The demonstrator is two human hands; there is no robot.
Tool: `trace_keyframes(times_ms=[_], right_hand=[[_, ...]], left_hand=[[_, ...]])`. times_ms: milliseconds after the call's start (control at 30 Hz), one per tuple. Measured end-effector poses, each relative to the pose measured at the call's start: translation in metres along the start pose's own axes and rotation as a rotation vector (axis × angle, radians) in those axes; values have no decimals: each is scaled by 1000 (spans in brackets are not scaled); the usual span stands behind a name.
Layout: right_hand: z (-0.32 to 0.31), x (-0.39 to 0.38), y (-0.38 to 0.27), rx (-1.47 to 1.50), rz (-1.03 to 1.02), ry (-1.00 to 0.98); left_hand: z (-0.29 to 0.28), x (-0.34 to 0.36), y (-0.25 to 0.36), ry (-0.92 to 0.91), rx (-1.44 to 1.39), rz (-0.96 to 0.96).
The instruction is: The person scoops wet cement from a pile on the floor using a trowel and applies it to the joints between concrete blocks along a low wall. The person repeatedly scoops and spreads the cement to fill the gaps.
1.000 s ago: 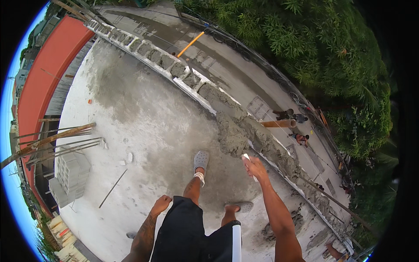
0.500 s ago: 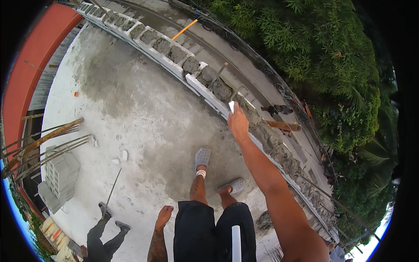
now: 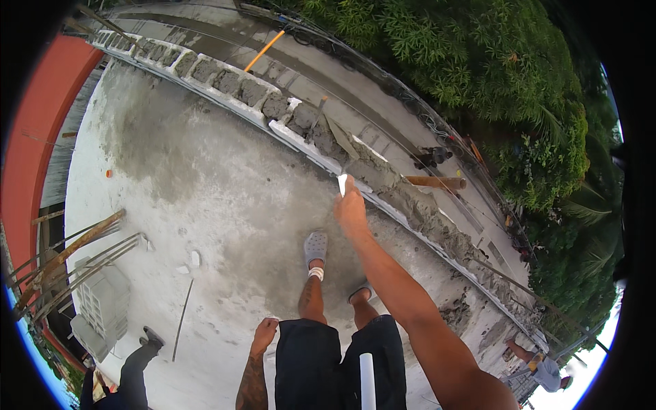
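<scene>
My right hand [image 3: 352, 210] is closed round the white handle of a trowel [image 3: 342, 143]. The trowel's grey blade points away from me and lies against the wet mortar [image 3: 383, 179] along the top of a low hollow-block wall [image 3: 246, 115]. My left hand [image 3: 264, 335] hangs beside my left thigh, its fingers curled in, with no tool visible in it.
Grey blocks [image 3: 102, 301] and rusty rebar [image 3: 75, 256] stand at the left. A thin rod [image 3: 182, 321] lies on the concrete floor near a co-worker [image 3: 133, 372]; another person [image 3: 547, 372] is at lower right. Beyond the wall runs a road [image 3: 301, 75], with a rusty pipe [image 3: 437, 182] jutting out.
My right hand has drawn back toward me and left with the trowel, whose blade now shows clearly over the mortar. The co-worker at lower left has stepped left; a person shows more at lower right.
</scene>
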State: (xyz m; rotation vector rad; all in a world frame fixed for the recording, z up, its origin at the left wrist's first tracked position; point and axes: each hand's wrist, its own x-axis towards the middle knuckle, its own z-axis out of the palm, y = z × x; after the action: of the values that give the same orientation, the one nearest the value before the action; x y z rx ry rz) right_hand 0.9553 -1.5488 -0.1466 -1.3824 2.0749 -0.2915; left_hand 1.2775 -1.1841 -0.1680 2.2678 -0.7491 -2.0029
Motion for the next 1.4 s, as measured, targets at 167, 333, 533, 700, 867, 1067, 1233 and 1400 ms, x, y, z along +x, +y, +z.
trace_keyframes(times_ms=[167,333,533,700,867,1067,1233,1400], right_hand=[[-44,-2,29,-127,-114,-60],[-54,-63,71,385,58,-111],[89,-98,60,869,551,-140],[182,-31,12,715,290,123],[201,-11,0,604,337,52],[112,-72,33,387,280,6],[75,-49,48,273,84,-84],[76,-34,88,214,173,8]], left_hand=[[-3,8,19,-9,26,-38],[-8,16,31,-2,65,-9],[0,11,26,13,-56,-33],[-10,-4,1,31,-185,9],[-22,-27,-23,48,-135,-56],[-15,-20,-10,48,59,-192],[-1,8,12,-41,22,-91],[1,16,32,-61,95,-34]])
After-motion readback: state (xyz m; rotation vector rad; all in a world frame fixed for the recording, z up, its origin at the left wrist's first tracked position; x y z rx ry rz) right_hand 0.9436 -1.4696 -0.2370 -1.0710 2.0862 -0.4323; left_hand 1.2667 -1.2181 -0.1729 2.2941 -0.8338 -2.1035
